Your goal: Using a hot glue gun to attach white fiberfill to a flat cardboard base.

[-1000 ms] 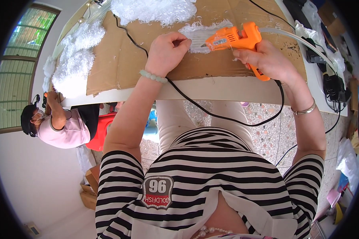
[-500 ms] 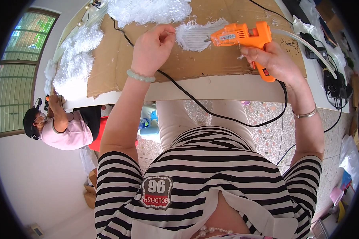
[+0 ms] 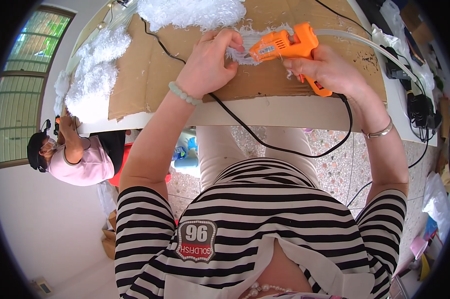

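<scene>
head view: right hand is wrapped around the grip of the orange glue gun, fingers closed tight on the handle, index finger forward by the trigger area. gun lies roughly level, nozzle pointing toward the person's left, tip right at the left hand's fingertips. its black cord runs from the handle bottom, loops down off the table edge and back up across the cardboard.

left hand is curled, thumb and fingers pinched on a white fluffy strip. strip sits on the cardboard, between the left fingertips and the gun nozzle, touching both; part of it is hidden under the fingers. beaded bracelet on the left wrist, metal bangle on the right.

more white fluff: a big clump at the top edge of the cardboard, another pile off its left side. a clear tube runs along the table to the right of the gun, near a black adapter.

another person in a pink top sits low at the left, apart from this work.
</scene>
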`<state>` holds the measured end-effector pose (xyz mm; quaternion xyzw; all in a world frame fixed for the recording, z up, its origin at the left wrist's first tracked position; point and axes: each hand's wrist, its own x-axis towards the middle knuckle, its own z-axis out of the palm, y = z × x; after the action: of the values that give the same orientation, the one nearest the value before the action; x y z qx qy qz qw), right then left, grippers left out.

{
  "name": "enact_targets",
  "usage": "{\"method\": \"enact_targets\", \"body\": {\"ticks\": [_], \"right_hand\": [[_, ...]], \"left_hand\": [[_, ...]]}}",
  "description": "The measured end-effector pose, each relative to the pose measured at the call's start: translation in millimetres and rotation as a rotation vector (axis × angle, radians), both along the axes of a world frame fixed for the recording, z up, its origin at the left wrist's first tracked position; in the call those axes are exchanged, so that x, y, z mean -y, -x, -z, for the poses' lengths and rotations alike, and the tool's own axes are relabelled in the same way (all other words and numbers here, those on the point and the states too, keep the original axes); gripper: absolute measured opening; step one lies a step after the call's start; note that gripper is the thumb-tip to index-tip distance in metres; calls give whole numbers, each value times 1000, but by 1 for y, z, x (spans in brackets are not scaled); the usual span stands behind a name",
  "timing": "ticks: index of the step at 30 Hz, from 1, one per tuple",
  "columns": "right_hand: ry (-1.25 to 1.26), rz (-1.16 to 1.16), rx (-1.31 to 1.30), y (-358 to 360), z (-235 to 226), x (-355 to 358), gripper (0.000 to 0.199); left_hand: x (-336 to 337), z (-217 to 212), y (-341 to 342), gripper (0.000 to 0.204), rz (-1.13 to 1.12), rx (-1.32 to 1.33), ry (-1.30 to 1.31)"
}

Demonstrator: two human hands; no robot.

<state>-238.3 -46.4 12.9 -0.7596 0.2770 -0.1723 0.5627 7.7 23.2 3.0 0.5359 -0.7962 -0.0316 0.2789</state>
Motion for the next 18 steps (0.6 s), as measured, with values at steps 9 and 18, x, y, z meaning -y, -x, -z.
{"method": "enact_targets", "body": {"ticks": [9, 18], "right_hand": [[15, -6, -154, -7, -11, 2, 26], [66, 22, -175, -1, -8, 2, 33]], "left_hand": [[5, 0, 0, 36, -9, -38, 8], [9, 0, 1, 31, -26, -13, 40]]}}
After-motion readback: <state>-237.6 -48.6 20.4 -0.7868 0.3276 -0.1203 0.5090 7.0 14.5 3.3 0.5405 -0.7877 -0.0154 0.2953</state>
